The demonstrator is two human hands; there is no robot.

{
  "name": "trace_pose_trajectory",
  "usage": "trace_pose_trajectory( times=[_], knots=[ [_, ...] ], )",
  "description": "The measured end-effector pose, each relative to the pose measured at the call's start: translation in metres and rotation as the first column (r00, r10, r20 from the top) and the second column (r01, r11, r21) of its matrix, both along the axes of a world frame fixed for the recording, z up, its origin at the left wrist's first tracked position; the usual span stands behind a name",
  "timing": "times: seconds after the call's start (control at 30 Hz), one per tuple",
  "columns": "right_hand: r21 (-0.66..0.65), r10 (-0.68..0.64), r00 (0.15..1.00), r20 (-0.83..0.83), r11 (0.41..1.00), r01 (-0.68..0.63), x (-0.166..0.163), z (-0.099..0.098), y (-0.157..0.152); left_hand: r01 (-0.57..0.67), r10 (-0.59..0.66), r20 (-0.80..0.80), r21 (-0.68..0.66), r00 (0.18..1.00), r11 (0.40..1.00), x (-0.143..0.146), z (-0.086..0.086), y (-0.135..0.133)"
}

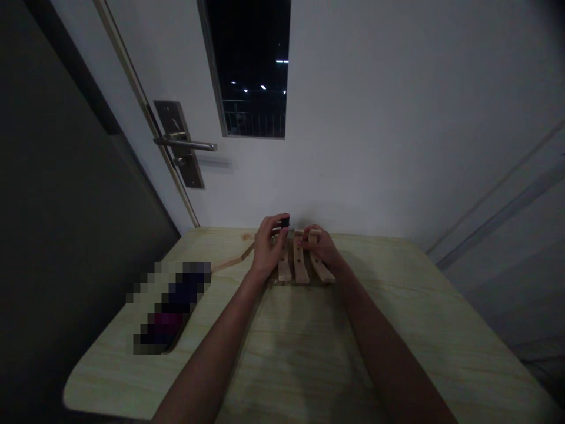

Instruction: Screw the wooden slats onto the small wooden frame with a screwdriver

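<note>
At the far side of the table, my left hand [268,244] is closed, with a small black piece [285,222] between thumb and fingers. Its exact kind is too dark to make out. Just below that hand lies the left wooden slat [284,271], partly hidden by the thumb. Beside it is a middle wooden slat [301,270] with dark holes. My right hand [325,246] has its fingers curled round the upper end of the right wooden slat [324,272], which slants toward me. Its fingertips reach close to the middle slat.
A bent wooden strip [229,263] lies left of my left hand. Further left is a blurred-out, phone-like flat object [183,303]. The pale wood-grain table [282,365] ends against a white door [375,129] with a metal handle [189,144] and a dark window [251,65].
</note>
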State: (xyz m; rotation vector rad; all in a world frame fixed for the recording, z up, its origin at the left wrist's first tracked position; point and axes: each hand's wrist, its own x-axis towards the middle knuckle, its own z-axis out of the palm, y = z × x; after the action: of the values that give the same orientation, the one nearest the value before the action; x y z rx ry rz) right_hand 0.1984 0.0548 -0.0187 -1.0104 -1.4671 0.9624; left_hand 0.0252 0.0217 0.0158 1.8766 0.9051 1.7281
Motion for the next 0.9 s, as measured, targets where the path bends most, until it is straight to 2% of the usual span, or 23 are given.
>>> trace_pose_trajectory(
  times=[0.23, 0.5, 0.9],
  knots=[
    [-0.004, 0.027, 0.999, -0.038, 1.0, -0.027, 0.0001, -0.0012, 0.0005, 0.024, -0.024, -0.055, 0.007, 0.998, 1.0, 0.0016, 0.0025, -0.0031],
    [-0.03, 0.024, 0.999, -0.048, 0.999, -0.026, 0.0009, -0.0037, 0.0012, -0.159, 0.165, -0.062, 0.09, 0.984, 0.983, -0.0035, 0.0065, -0.0012],
    [0.004, 0.029, 0.998, -0.05, 1.0, -0.029, 0.001, -0.002, 0.0018, -0.109, 0.127, -0.151, 0.125, 0.98, 0.986, -0.0022, 0.0041, -0.003]
  ],
)
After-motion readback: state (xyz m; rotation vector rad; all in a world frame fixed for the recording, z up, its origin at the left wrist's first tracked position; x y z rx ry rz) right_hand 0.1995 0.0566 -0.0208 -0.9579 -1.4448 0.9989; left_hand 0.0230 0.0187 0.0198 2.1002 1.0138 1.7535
